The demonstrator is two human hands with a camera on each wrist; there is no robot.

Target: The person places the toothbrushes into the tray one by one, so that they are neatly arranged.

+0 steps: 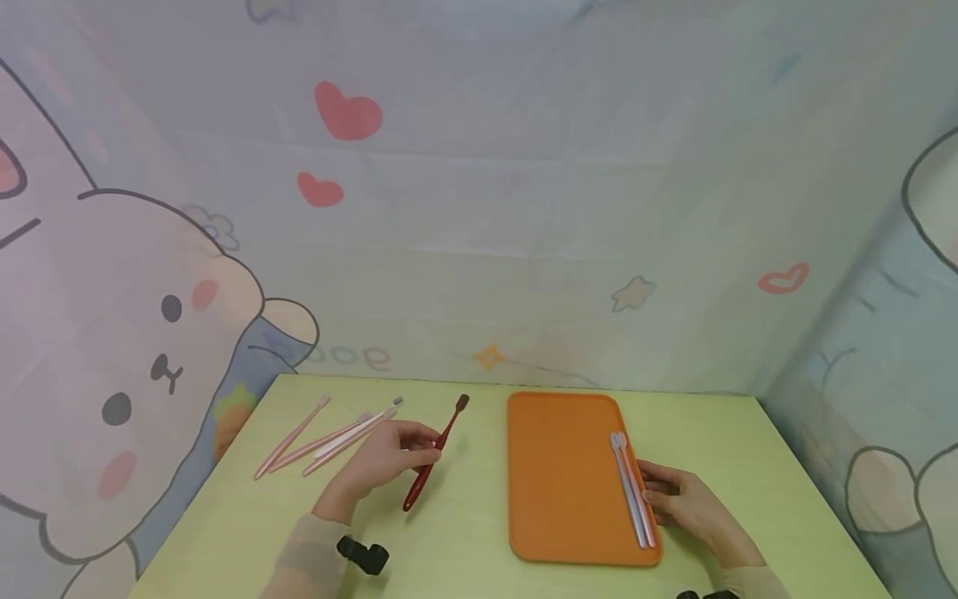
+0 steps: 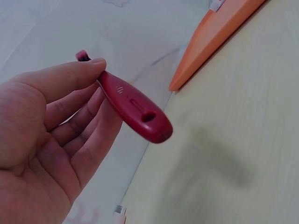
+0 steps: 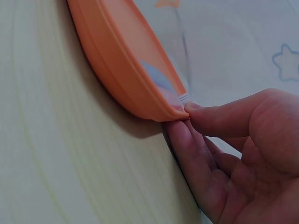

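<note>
My left hand (image 1: 389, 457) pinches the red brush (image 1: 422, 477) above the table (image 1: 456, 541), between the pale brushes (image 1: 291, 438) and the orange tray (image 1: 561, 482); my right hand (image 1: 688, 503) grips the tray's right side. I'd judge a steady tray and light pinch best.

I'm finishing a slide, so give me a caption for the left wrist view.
Left hand pinching a red toothbrush, an orange tray in the background.
</note>
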